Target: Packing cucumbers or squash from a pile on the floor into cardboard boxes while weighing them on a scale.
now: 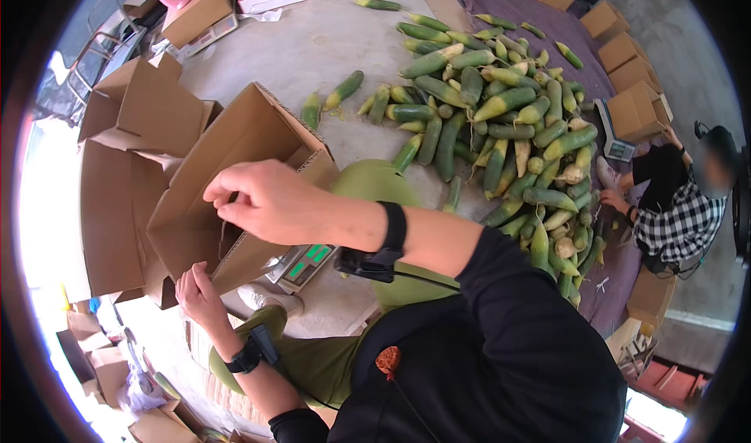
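Note:
An open cardboard box [193, 208] stands tilted on or beside a digital scale [305, 261] with lit green displays. Over its opening is my right hand [264, 199], fingers curled and thumb close to them; a thin strand hangs just below, and whether the hand pinches it is unclear. My left hand [196, 290] is at the box's lower edge with its fingers bent; its grip there cannot be made out. Both wrists wear black straps, the right one with a small device. Long green radishes [504, 103] lie in a large pile beyond my right knee.
More open cardboard boxes [111, 208] stand left of the box. A co-worker in a checked shirt [680, 220] sits across the pile, one hand at a box [636, 111] on another scale [616, 147]. Purple cloth [616, 267] lies under part of the pile. Further boxes line the right.

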`<move>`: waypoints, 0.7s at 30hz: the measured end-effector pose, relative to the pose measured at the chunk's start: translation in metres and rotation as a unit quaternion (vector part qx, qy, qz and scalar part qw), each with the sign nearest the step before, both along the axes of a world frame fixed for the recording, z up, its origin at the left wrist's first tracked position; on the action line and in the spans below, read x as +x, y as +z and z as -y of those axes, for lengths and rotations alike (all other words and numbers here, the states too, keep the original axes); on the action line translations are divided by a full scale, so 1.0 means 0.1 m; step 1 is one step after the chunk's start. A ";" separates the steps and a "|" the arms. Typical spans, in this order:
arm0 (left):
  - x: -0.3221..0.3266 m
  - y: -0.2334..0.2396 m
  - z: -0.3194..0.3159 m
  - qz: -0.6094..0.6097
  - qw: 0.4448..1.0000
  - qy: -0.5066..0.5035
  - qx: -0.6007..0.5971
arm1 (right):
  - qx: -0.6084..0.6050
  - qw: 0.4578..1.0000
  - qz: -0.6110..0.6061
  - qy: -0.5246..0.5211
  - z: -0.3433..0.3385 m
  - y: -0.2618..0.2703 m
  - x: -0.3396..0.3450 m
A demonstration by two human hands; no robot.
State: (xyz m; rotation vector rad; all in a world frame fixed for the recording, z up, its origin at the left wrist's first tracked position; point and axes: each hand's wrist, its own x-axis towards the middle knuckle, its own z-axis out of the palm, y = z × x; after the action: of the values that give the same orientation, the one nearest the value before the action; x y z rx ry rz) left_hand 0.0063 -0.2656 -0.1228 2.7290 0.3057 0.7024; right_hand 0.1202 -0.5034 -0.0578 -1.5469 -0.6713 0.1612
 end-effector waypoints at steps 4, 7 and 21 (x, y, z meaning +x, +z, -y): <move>0.01 -0.03 -0.06 0.014 1.000 0.004 -0.013 | 0.046 0.994 -0.033 -0.095 0.64 0.04 0.04; -0.02 -0.06 -0.08 0.011 1.000 0.017 -0.012 | -0.010 0.978 -0.110 -0.179 1.24 -0.26 0.14; -0.01 -0.10 0.00 -0.003 0.995 0.087 -0.042 | -0.585 0.538 -0.386 -0.469 3.93 -2.55 -1.07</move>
State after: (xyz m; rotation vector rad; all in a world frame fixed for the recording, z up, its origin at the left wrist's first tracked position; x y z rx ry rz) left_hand 0.0048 -0.2655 -0.1324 2.6476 0.5669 0.7101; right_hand 0.0131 -0.8968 -0.3125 -2.5564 1.3518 0.4887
